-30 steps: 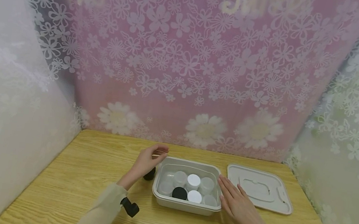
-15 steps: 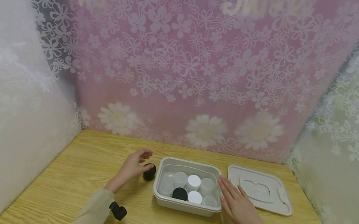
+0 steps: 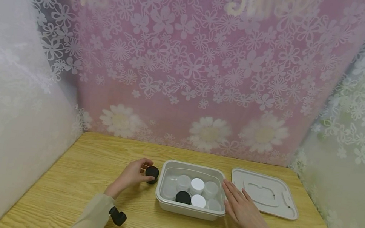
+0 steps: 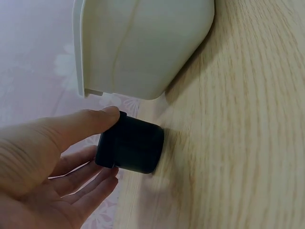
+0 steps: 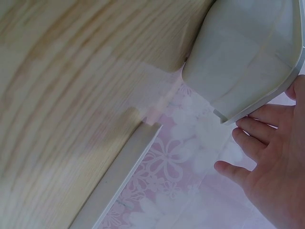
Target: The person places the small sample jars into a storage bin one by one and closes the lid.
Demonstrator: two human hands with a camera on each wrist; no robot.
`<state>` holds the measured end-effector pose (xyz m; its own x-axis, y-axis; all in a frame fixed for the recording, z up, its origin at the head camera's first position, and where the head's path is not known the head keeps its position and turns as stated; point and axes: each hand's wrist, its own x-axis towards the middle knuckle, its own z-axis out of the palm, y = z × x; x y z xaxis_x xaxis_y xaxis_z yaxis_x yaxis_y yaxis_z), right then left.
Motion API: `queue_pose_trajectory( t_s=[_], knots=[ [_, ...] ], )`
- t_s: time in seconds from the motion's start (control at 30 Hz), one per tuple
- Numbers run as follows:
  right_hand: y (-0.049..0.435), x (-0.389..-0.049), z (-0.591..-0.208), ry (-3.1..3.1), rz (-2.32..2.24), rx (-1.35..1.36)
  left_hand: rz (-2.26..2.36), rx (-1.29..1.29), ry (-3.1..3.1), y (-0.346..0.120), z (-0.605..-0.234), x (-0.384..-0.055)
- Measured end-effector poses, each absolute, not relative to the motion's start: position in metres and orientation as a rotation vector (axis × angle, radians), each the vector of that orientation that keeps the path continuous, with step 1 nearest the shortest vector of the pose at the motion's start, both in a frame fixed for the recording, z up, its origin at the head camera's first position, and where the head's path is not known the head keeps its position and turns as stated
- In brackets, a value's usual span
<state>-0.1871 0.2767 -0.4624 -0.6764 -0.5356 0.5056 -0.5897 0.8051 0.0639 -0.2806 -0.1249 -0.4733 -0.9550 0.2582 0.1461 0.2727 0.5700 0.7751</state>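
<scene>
My left hand [image 3: 133,173] holds a small black jar [image 3: 152,174] by its lid, the thumb on one side and the fingers on the other. In the left wrist view this black jar [image 4: 133,145] still stands on the table, just left of a pale plastic box [image 3: 187,210]. Several small jars stand inside the box: clear ones [image 3: 183,182], two with white lids [image 3: 197,184] and one with a black lid [image 3: 183,197]. My right hand [image 3: 243,213] rests straight fingers against the box's right rim, as the right wrist view shows.
The box's pale lid [image 3: 260,203] lies flat on the wooden table [image 3: 120,144], right of the box and behind my right hand. A pink flowered curtain [image 3: 187,72] hangs along the back edge. Whitish flowered sheets stand at both sides.
My left hand has moved left and down from above the box's left rim to the black jar, and its fingers have come round the lid. The right hand and the box stay put.
</scene>
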Motion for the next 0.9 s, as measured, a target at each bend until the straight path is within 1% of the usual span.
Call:
queue_pose_trajectory(
  t_s=[0.27, 0.43, 0.53, 0.9],
  knots=[
    [0.278, -0.188, -0.465, -2.483, 0.134, 0.817, -1.342, -0.446, -2.793, -0.124, -0.476, -0.279],
    [0.278, -0.188, -0.466, -2.485, 0.133, 0.801, -1.361, -0.388, -2.759, -0.126, -0.471, -0.28],
    [0.277, -0.188, -0.466, -2.481, 0.125, 0.798, -1.388, -0.364, -2.734, -0.127, -0.465, -0.28],
    [0.276, -0.186, -0.464, -2.496, 0.131, 0.804, -1.375, -0.45, -2.693, -0.125, -0.432, -0.276]
  ],
)
